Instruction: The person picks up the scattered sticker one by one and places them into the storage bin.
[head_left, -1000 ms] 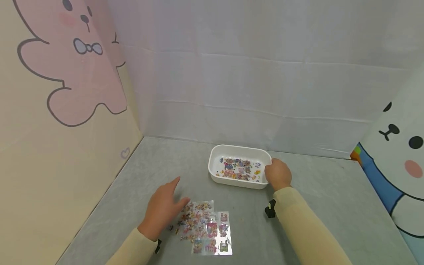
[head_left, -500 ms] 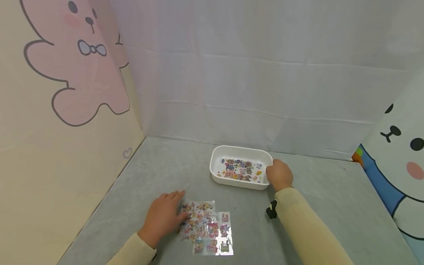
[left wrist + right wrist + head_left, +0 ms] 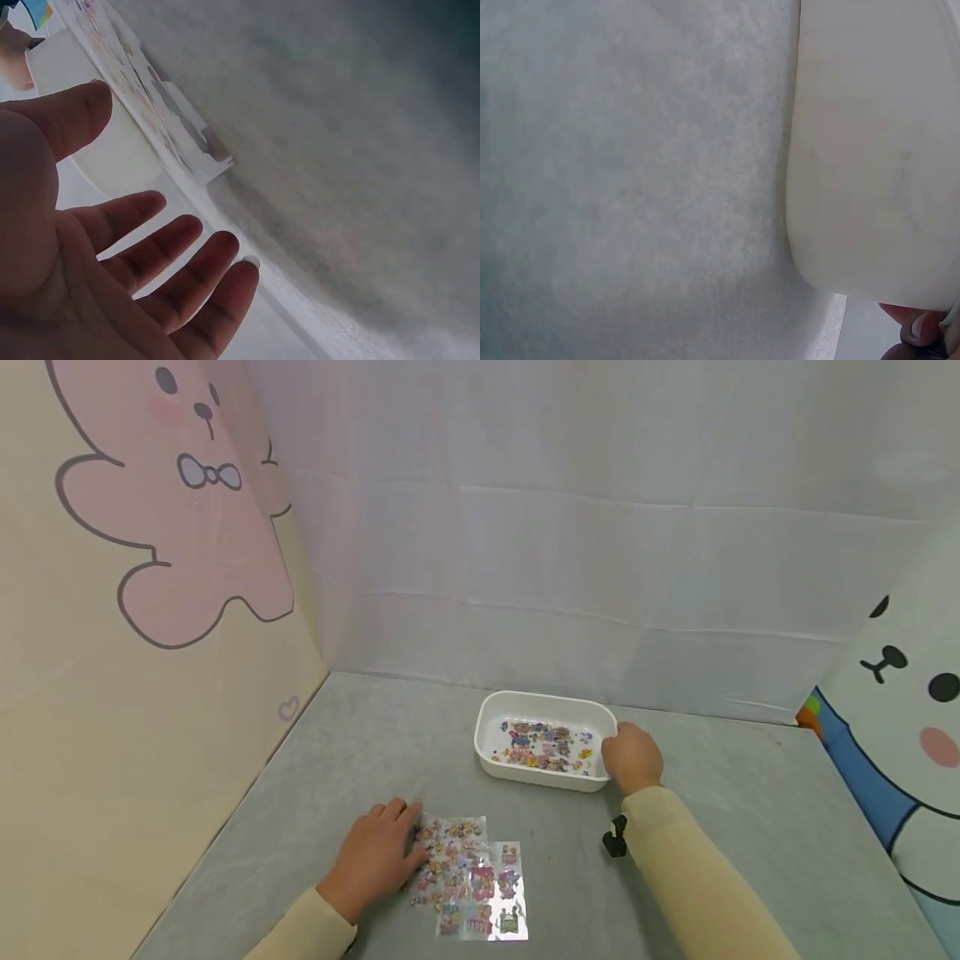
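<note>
A white rectangular basin [image 3: 536, 777] stands toward the back of the table, with colourful cartoon stickers [image 3: 543, 747] over its floor. My right hand [image 3: 633, 758] grips its right end at the rim; in the right wrist view the fingertips [image 3: 924, 327] curl under that rim beside the basin's wall [image 3: 877, 150]. In front lie overlapping clear sticker sheets [image 3: 459, 837], and a shinier sheet [image 3: 508, 893] overlaps their right side. My left hand [image 3: 375, 860] is spread low at their left edge, thumb over it. From the left wrist, its fingers [image 3: 202, 292] look loosely bent, holding nothing.
Grey cloth covers the table [image 3: 720, 802]. A white curtain [image 3: 570, 543] hangs behind it. On the left stands a cream wall [image 3: 180, 718] with a pink bear, on the right a panel [image 3: 915, 735] with a white bear.
My left hand has come down and drawn in its fingers at the left edge of the sticker sheets. My right hand keeps its hold on the basin, which stays in place.
</note>
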Motion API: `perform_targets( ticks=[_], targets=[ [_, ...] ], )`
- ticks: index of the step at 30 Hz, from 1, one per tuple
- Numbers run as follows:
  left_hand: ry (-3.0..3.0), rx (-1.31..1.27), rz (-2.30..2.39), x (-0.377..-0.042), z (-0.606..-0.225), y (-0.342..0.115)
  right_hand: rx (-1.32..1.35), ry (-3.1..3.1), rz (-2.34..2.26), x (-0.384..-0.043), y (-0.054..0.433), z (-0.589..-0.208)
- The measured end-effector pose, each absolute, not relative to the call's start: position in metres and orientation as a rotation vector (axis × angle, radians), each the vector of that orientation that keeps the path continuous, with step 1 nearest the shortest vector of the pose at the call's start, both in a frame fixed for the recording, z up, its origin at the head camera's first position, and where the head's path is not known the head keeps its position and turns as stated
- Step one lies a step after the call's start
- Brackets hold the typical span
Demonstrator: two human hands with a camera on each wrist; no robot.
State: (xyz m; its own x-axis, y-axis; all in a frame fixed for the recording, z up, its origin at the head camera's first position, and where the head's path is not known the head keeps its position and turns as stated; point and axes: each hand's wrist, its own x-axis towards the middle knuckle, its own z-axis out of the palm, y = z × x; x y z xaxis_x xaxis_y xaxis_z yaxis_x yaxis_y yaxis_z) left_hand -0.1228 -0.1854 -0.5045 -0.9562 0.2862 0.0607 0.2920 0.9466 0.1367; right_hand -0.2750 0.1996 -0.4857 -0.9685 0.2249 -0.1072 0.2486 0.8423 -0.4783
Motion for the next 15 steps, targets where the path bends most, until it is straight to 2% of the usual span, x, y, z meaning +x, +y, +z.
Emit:
perform_targets(
  ticks=[9,15],
  targets=[
    [-3.012,-0.551,-0.258,-0.124,-0.516,-0.186,0.351,2.998,-0.764,-0.273,0.201,-0.487],
    [-3.083,-0.411,-0.317,-0.13,-0.517,-0.184,0.354,2.989,-0.753,-0.274,0.2,-0.487]
  ],
)
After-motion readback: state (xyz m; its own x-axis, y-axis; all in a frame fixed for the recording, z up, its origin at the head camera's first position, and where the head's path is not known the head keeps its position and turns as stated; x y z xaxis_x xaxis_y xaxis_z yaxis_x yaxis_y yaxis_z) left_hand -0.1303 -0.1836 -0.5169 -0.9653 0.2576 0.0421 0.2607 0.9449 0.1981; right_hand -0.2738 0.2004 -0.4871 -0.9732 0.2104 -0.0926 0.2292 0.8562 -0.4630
